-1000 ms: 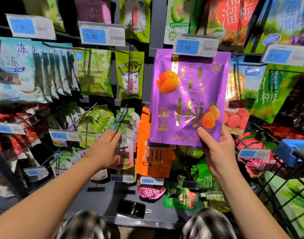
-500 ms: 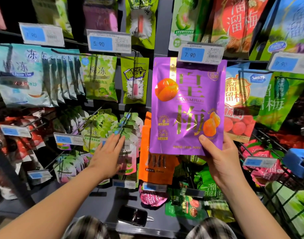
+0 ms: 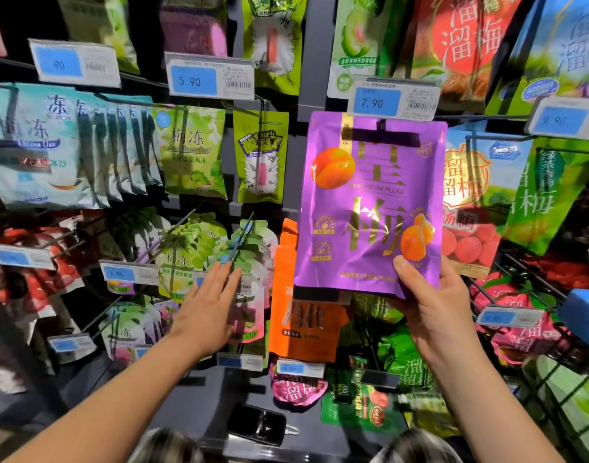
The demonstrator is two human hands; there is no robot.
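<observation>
My right hand (image 3: 435, 305) grips the lower right corner of a purple plum snack pouch (image 3: 370, 208), thumb on its front, and holds it upright in front of the shelf just under the 7.90 price tag (image 3: 395, 101). My left hand (image 3: 207, 305) reaches to the lower left with straight fingers, its fingertips at a row of pale green and pink spouted pouches (image 3: 249, 262) hung on a metal peg (image 3: 241, 240). An orange pouch (image 3: 303, 322) hangs just below and behind the purple one.
Hanging snack bags fill the rack: teal bags (image 3: 52, 152) at left, green bags (image 3: 192, 155) in the middle, red and green bags (image 3: 480, 202) at right. A dark phone (image 3: 258, 424) lies on the bottom ledge. A wire basket with a blue handle (image 3: 580, 312) stands at right.
The view has tilted up a little, so the rack sits lower in frame. The purple pouch has dropped slightly below its price tag. My left hand has stretched its fingers toward the spouted pouches.
</observation>
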